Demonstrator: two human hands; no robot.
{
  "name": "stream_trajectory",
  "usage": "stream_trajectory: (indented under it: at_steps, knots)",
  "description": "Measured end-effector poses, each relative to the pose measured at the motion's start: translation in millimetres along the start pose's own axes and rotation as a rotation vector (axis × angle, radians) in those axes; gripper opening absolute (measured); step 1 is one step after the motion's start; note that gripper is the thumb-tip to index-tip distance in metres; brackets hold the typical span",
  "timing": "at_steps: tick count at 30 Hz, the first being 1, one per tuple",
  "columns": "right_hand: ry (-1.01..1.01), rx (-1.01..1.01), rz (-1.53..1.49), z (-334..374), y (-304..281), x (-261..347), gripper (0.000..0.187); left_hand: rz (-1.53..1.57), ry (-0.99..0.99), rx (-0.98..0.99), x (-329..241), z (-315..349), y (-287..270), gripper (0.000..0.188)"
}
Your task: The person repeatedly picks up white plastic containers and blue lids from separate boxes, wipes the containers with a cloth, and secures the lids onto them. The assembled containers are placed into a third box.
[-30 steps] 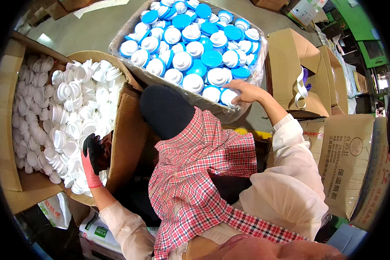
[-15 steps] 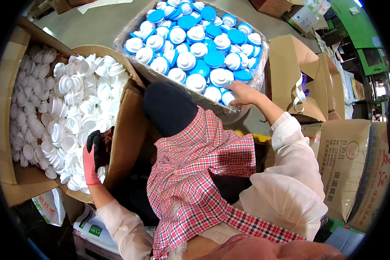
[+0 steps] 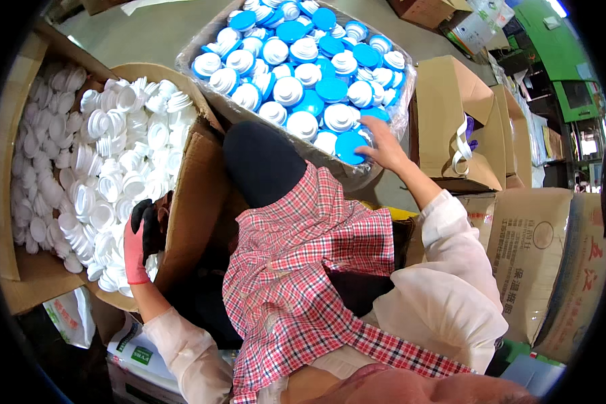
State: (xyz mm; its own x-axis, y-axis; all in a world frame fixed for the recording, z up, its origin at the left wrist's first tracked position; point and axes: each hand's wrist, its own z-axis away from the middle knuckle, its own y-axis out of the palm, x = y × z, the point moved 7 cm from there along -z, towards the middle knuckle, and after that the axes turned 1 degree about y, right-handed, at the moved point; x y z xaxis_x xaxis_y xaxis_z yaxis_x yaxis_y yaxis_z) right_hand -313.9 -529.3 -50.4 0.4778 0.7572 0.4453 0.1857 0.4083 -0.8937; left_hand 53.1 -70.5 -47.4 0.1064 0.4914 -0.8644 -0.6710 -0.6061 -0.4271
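Note:
My right hand (image 3: 386, 146), bare, is at the near right corner of a plastic-lined box (image 3: 357, 176) of blue-and-white caps. Its thumb and fingers are spread, with the thumb at the edge of a blue cap (image 3: 350, 147) lying blue face up. Around it, more caps show white stepped undersides, such as one white cap (image 3: 301, 125) beside it. At the left, my left hand (image 3: 145, 232), in a pink glove with black fingers, rests against white plastic lids (image 3: 114, 188) in a cardboard box (image 3: 194, 195). Its fingers are curled; what they hold, if anything, is hidden.
Open cardboard boxes (image 3: 444, 121) stand to the right, one with a white strap (image 3: 462, 145) over its edge. Closed cartons (image 3: 528, 262) are below them. A green machine (image 3: 552, 47) stands at the far right. My checked apron (image 3: 303, 249) covers my lap between the two boxes.
The cap by my right hand, tilted on its side before, now lies blue face up. My right fingers have spread and moved slightly right. My left hand has barely shifted.

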Motion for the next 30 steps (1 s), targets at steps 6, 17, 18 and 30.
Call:
stream_trajectory:
  at_steps: [6,17,18,30]
  knots:
    - [0.053,0.206,0.077,-26,12,3,0.067,-0.053,0.071,-0.017,-2,-1,-3,0.035]
    - [-0.016,0.225,0.100,-17,-3,23,0.054,-0.059,0.033,-0.028,0,0,-2,0.036]
    - [-0.018,0.153,0.160,-15,-20,28,0.048,-0.065,0.032,-0.017,1,-1,-1,0.037]
    - [-0.457,-0.217,-0.383,-36,-42,201,0.020,-0.023,0.127,-0.185,9,3,-22,0.030]
